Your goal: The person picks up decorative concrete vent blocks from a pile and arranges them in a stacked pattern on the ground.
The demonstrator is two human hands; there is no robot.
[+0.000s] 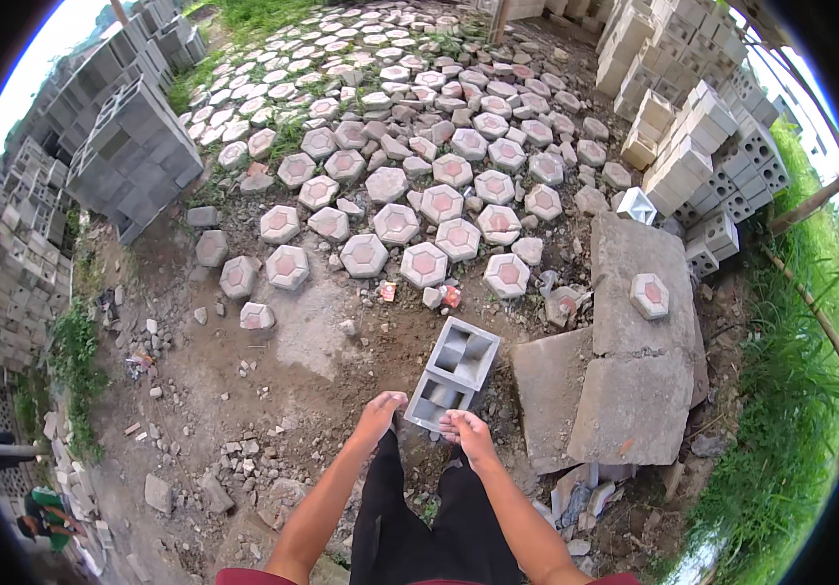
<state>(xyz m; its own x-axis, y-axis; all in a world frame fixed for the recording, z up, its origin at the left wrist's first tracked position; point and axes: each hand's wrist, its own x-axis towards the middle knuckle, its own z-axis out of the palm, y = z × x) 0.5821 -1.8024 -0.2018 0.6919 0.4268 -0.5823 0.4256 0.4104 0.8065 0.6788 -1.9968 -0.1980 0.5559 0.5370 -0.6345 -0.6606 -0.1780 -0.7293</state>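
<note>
A grey hollow block [429, 372] with two square openings lies at a slant on the dirt just ahead of my feet. My left hand [378, 417] is closed, fingers curled together, beside the block's near left edge with a small gap between them. Over the block's near right corner, my right hand [468, 435] has its thumb and fingertips drawn together. Whether it touches the block or only hovers in front of it, I cannot tell. Anything small inside either hand is hidden.
Rows of hexagonal pavers [397, 224] with reddish centres cover the ground ahead. Broken concrete slabs [634, 409] lie at right, one bearing a single paver [649, 295]. Hollow blocks are stacked at left [137, 146] and right [678, 166]. A person [46, 517] in green is at lower left.
</note>
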